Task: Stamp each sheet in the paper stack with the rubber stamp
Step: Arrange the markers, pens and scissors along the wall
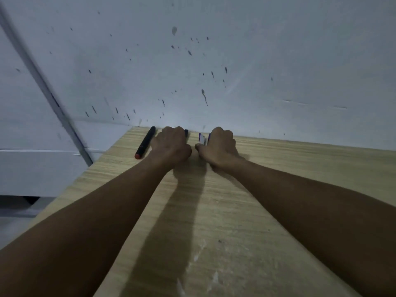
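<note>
Both arms reach across a light wooden table (235, 211) to its far edge by the wall. My left hand (171, 144) is curled over a dark object (186, 132), of which only a small tip shows past the knuckles. My right hand (220, 146) is curled around a small purple and white object (202, 138) that sticks out to the left of its fingers. What either object is cannot be told. No paper stack is in view.
A black marker with a red end (145, 142) lies on the table just left of my left hand. A white wall (214, 61) with dark splatter marks rises right behind the table. The table's left edge drops off to a grey floor.
</note>
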A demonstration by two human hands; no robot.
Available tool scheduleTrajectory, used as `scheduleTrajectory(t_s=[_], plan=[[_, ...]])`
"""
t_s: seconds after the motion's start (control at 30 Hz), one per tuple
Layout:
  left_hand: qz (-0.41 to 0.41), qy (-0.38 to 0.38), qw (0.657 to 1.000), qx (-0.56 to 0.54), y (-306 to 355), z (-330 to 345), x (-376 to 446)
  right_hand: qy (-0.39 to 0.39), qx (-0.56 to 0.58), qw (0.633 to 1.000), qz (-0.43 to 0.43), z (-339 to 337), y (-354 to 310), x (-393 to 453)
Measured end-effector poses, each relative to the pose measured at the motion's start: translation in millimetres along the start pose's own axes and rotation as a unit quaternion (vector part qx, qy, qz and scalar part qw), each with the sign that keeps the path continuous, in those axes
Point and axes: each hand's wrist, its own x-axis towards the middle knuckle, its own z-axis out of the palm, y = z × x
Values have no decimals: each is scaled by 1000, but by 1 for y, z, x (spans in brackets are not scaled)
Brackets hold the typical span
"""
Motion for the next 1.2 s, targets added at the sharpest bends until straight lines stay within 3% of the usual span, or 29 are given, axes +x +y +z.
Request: scheduleTrajectory(t_s=[0.3,0.47,0.67,0.83,0.93,1.2], plan=[[74,106,983,-133,11,-11,-61,10,-158,986,-52,-55,31,-88],[166,73,947,-266,45,-10,-123,18,-170,983,-73,-97,65,-157],[215,47,922,-319,101,-6,-196,6,-129,991,-42,-153,127,-229],[240,23,906,-349,147,-8,-241,76,-180,981,14,-203,169,-276],[256,14,899,-355,169,-8,-260,114,-232,961,97,-225,189,-297],[283,-7,893,-351,201,-4,-290,119,-280,928,215,-253,212,-332]])
